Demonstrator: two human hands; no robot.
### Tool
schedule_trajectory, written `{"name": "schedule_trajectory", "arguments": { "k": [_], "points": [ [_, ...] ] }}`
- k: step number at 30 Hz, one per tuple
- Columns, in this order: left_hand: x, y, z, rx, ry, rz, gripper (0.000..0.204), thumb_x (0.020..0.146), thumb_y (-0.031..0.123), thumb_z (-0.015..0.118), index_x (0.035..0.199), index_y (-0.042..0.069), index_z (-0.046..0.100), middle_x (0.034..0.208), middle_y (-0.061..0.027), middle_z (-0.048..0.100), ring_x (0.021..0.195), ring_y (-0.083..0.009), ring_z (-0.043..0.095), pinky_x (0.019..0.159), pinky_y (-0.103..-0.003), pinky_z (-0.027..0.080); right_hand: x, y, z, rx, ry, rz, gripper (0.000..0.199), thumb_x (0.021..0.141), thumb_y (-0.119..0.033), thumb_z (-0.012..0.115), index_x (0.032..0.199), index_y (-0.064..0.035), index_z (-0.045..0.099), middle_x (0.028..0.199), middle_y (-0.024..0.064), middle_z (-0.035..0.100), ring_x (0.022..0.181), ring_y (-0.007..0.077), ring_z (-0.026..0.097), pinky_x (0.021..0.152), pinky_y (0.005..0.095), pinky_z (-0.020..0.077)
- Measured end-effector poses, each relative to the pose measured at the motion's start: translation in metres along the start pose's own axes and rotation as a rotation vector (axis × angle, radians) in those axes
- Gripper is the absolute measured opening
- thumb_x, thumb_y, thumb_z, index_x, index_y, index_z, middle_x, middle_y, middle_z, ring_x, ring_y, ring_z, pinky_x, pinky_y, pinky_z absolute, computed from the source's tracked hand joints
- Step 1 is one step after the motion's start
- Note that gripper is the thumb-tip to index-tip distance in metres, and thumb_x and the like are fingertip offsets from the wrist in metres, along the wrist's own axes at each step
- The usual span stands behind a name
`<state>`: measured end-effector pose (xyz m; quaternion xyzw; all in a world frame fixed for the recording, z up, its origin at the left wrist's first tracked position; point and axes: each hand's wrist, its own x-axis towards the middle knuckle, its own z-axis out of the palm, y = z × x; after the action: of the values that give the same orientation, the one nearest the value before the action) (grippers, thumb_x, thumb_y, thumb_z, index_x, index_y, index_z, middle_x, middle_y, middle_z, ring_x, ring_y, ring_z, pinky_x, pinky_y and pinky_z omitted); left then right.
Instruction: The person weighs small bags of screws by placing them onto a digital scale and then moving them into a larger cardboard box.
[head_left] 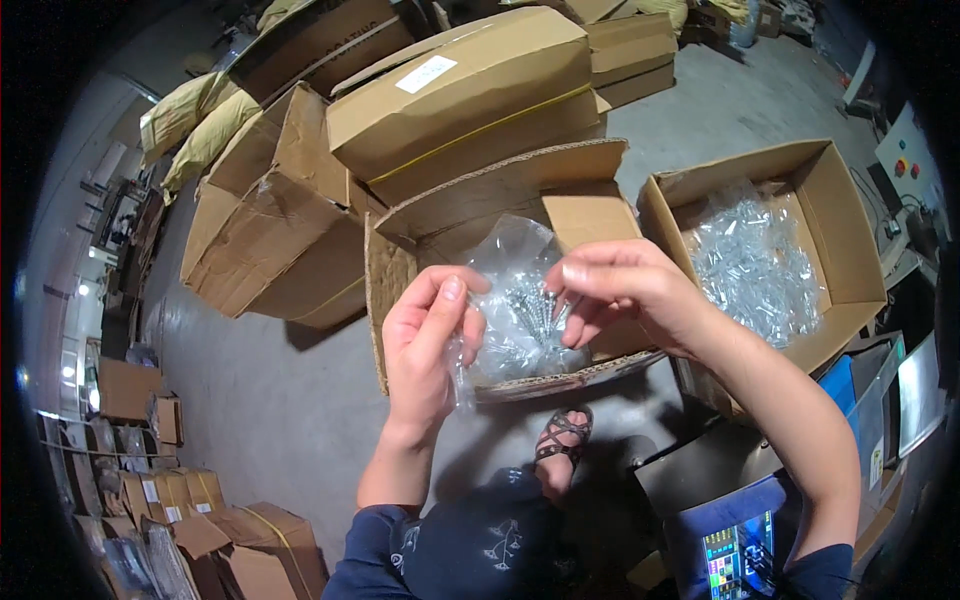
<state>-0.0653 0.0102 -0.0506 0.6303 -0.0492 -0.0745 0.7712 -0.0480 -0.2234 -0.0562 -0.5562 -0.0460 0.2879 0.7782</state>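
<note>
My left hand is closed, its thumb pressed against the fingers on the edge of a clear plastic bag. The fingers of my right hand are bent in a pinch around a few silvery screws. Both hands are above an open cardboard box, where clear plastic and more shiny metal pieces lie. Whether the pinched screws are inside the bag or outside it, I cannot tell.
At the right, another open carton holds many clear bags of metal pieces. Large closed cartons stand beyond the box, with a brown carton at the left. A lit screen sits at the lower right. My foot is below the box.
</note>
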Motion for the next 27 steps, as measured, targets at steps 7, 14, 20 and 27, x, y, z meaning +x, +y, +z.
{"name": "schedule_trajectory", "arguments": {
  "k": [7,14,20,27],
  "points": [
    [0.008,-0.011,-0.005,-0.011,0.173,0.11,0.03,0.103,0.024,0.045,0.122,0.004,0.055,0.094,-0.0016,0.06,0.07,-0.003,0.045,0.063,-0.018,0.038,0.008,0.034,0.0,-0.707,0.214,-0.381,0.059,0.091,-0.022,0.068,0.138,0.0024,0.042,0.129,0.0155,0.053,0.123,0.0249,0.051,0.104,0.0356,0.0408],
    [0.01,-0.018,0.025,0.008,0.123,0.07,0.035,0.103,0.029,0.046,0.126,0.004,0.054,0.105,-0.0018,0.06,0.078,-0.0038,0.046,0.072,-0.019,0.039,-0.011,0.027,0.046,-0.89,0.083,-0.548,0.053,0.086,-0.028,0.073,0.125,0.0,0.05,0.115,0.0159,0.059,0.106,0.0249,0.059,0.092,0.0359,0.0475],
    [0.006,-0.016,0.018,-0.207,0.098,-0.048,0.035,0.1,0.024,0.052,0.127,0.002,0.053,0.112,-0.0037,0.06,0.095,-0.0101,0.056,0.081,-0.025,0.046,-0.006,0.03,0.026,-0.31,0.219,-0.302,0.013,0.096,-0.009,0.056,0.103,0.0016,0.06,0.081,0.0064,0.065,0.069,0.01,0.061,0.064,0.0252,0.0505],
    [-0.004,-0.027,-0.006,0.039,-0.094,-0.04,0.034,0.094,0.017,0.062,0.122,0.0,0.053,0.101,-0.0073,0.064,0.092,-0.0114,0.059,0.074,-0.026,0.049,0.0,0.033,0.021,-0.202,0.197,-0.319,0.015,0.097,-0.005,0.053,0.107,0.0033,0.06,0.087,0.006,0.065,0.072,0.0092,0.059,0.068,0.0245,0.0506]
  ]
}}
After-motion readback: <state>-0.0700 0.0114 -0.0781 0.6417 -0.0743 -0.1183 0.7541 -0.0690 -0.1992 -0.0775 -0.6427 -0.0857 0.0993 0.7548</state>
